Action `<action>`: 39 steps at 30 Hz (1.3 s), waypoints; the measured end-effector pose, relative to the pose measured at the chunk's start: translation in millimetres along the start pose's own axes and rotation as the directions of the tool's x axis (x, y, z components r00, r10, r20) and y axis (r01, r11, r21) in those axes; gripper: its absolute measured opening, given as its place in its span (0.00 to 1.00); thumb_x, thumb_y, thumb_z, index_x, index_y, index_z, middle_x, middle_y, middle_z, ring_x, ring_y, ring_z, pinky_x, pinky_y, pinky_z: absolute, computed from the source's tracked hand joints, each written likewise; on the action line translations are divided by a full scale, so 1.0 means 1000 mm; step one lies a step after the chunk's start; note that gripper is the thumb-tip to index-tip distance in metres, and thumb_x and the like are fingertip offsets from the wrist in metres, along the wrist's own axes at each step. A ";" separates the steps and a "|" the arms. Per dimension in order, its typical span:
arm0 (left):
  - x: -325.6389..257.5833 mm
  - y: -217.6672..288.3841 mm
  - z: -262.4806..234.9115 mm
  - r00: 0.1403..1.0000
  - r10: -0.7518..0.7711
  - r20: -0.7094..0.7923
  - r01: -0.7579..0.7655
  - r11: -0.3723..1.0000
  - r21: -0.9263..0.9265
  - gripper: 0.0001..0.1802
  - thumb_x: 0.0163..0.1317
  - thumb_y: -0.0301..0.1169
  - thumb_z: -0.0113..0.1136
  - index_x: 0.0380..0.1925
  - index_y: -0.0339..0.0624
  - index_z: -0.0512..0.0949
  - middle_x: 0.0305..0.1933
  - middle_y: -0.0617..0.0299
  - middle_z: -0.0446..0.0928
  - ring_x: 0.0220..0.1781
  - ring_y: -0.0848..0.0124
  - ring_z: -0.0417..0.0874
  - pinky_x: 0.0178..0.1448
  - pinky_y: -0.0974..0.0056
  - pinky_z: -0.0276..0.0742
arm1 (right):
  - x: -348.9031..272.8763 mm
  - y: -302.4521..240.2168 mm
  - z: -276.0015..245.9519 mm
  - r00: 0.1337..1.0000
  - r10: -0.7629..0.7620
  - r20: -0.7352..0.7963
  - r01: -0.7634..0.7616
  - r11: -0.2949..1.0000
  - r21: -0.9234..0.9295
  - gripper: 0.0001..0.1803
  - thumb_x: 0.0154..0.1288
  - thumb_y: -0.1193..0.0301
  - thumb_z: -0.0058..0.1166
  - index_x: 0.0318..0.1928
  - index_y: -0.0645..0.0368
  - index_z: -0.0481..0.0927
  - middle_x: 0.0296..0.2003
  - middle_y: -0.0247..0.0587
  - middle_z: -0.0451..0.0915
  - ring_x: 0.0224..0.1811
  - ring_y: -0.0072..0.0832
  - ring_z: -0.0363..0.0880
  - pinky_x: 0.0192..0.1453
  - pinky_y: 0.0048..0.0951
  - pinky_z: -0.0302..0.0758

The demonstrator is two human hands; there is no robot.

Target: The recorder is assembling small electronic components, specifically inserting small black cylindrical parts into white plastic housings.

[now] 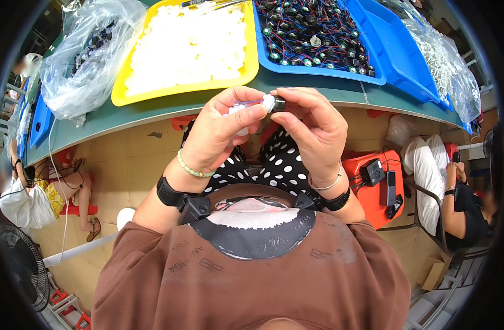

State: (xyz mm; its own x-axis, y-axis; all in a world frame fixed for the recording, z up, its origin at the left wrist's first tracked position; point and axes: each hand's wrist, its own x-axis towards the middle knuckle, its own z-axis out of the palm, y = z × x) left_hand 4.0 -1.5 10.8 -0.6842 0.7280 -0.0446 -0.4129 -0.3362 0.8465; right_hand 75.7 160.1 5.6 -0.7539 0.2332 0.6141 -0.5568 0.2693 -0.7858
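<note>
- Between the fingertips of both hands, in front of the near table edge, a small black cylindrical part (pixel 279 104) is held in line with a white fitting (pixel 268 103); the two are touching, the white fitting on the left and the black cylindrical part on the right.
- The white fitting is pinched by the left hand (pixel 219 126), between thumb and index finger; a thin coloured wire is seen just left of it.
- Further white material (pixel 238 109) is partly covered by the left thumb and fingers; its exact shape cannot be told.
- The black cylindrical part is gripped by the right hand (pixel 318 124), with the index finger above and the thumb below.
- Both hands are raised above dotted trousers (pixel 289 160); a dark strap is worn on each forearm.
- Beyond the hands, a yellow tray (pixel 256 52) filled with white pieces (pixel 191 49) is placed on the green table (pixel 387 98).
- To its right, a blue tray (pixel 318 69) is loaded with black round components (pixel 312 36) and red and blue wires.
- Farther right, a second blue tray (pixel 400 52) is positioned; clear plastic bags are set at both ends of the row.
- Right of the body, black devices (pixel 373 172) are rested on a red stool (pixel 367 208).
- Seated persons are located at both sides.
</note>
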 end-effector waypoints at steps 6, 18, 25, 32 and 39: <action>0.001 -0.002 -0.002 0.998 -0.031 0.055 0.035 0.998 -0.060 0.10 0.61 0.31 0.62 0.41 0.42 0.77 0.29 0.70 0.76 0.27 0.86 0.72 0.22 0.82 0.58 | 0.002 0.007 0.001 0.970 -0.242 0.000 0.232 0.931 -0.283 0.20 0.48 0.77 0.67 0.45 0.61 0.81 0.39 0.43 0.81 0.36 0.31 0.81 0.41 0.26 0.78; 0.002 -0.006 0.005 0.997 -0.006 0.079 0.014 0.996 -0.091 0.12 0.64 0.39 0.58 0.37 0.42 0.76 0.29 0.69 0.74 0.25 0.86 0.69 0.21 0.83 0.59 | 0.004 0.011 0.003 0.936 -0.349 0.051 0.344 0.873 -0.346 0.22 0.50 0.78 0.64 0.48 0.62 0.79 0.41 0.44 0.78 0.39 0.33 0.79 0.42 0.27 0.77; 0.006 -0.011 -0.003 0.963 -0.192 0.187 0.246 0.911 -0.331 0.19 0.66 0.47 0.53 0.37 0.41 0.74 0.35 0.65 0.72 0.29 0.84 0.69 0.19 0.82 0.59 | 0.000 0.013 0.005 0.988 -0.155 0.025 0.156 0.986 -0.064 0.18 0.57 0.77 0.58 0.50 0.64 0.77 0.41 0.43 0.75 0.38 0.28 0.75 0.42 0.23 0.72; 0.002 -0.017 0.003 0.982 0.163 0.090 -0.152 0.981 -0.125 0.14 0.58 0.28 0.65 0.43 0.44 0.74 0.31 0.71 0.72 0.25 0.87 0.68 0.21 0.82 0.59 | 0.002 0.005 -0.001 0.989 0.037 0.141 -0.080 0.946 0.314 0.13 0.64 0.79 0.52 0.48 0.68 0.75 0.41 0.39 0.75 0.38 0.19 0.74 0.41 0.19 0.71; -0.002 -0.007 0.000 0.893 0.439 0.101 -0.450 0.866 0.217 0.26 0.53 0.21 0.67 0.53 0.42 0.71 0.39 0.65 0.76 0.37 0.80 0.76 0.41 0.76 0.72 | 0.008 0.003 0.020 0.940 0.160 0.302 -0.334 0.614 0.715 0.16 0.65 0.74 0.52 0.52 0.66 0.72 0.40 0.43 0.79 0.43 0.25 0.78 0.48 0.25 0.75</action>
State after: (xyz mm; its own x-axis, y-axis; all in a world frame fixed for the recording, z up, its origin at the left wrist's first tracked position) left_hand 7.7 -0.5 5.1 -0.7311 0.5630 0.3854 0.0809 -0.4894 0.8683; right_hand 60.8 144.7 6.5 -0.9031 -0.0196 0.4290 -0.3390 -0.5807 -0.7402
